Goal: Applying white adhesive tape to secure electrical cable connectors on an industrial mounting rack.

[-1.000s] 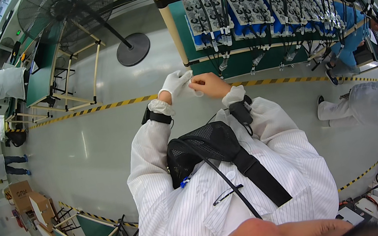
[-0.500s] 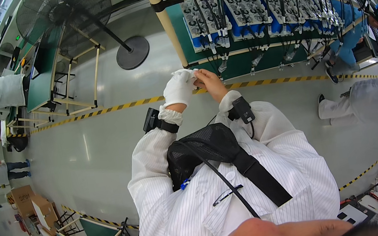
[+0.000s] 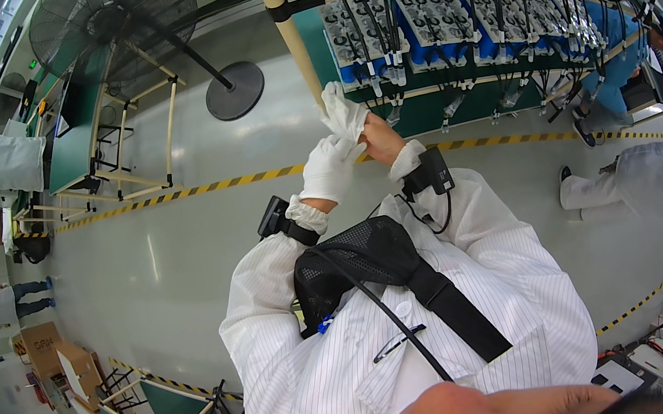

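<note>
A green workbench (image 3: 388, 123) with racks of parts stands ahead. In front of it the gloved left hand (image 3: 331, 170) pinches a loose white glove (image 3: 344, 111), which hangs on the bare right hand (image 3: 381, 138), fingers partly inside.

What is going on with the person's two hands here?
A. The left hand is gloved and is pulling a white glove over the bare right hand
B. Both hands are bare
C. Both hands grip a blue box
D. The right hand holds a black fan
A: the gloved left hand grips a loose white glove at the fingers of the bare right hand.
</note>
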Demonstrator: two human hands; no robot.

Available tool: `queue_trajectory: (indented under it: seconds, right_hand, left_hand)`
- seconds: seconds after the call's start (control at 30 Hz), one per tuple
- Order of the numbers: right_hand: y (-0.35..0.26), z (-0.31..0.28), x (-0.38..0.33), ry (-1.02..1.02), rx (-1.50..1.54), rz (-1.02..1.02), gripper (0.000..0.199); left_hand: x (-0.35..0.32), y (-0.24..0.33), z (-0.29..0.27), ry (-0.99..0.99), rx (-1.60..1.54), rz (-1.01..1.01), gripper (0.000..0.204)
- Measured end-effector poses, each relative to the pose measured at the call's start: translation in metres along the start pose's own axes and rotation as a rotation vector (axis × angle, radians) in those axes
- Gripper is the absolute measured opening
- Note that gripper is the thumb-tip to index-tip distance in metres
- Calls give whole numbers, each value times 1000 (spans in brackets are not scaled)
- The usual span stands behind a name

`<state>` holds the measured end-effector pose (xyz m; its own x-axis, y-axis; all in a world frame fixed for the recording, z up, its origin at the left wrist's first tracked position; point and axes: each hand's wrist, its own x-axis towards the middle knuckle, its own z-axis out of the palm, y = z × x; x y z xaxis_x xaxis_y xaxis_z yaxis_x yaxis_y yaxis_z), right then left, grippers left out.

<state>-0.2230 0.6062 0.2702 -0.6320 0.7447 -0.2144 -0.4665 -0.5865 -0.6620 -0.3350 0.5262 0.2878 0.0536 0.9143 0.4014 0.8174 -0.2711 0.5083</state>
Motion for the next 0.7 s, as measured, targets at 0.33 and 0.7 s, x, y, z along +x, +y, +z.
queue_trajectory:
  seconds: [0.33,0.7]
  right_hand:
    - [22,-28,34,-166,-1375,-577,40]
    - [74,-124,87,-307,-392,-436,37]
  left_hand:
    - [0,9,12,-85,-119,14,17]
    - [14,12,41,-350,-561,-348,32]
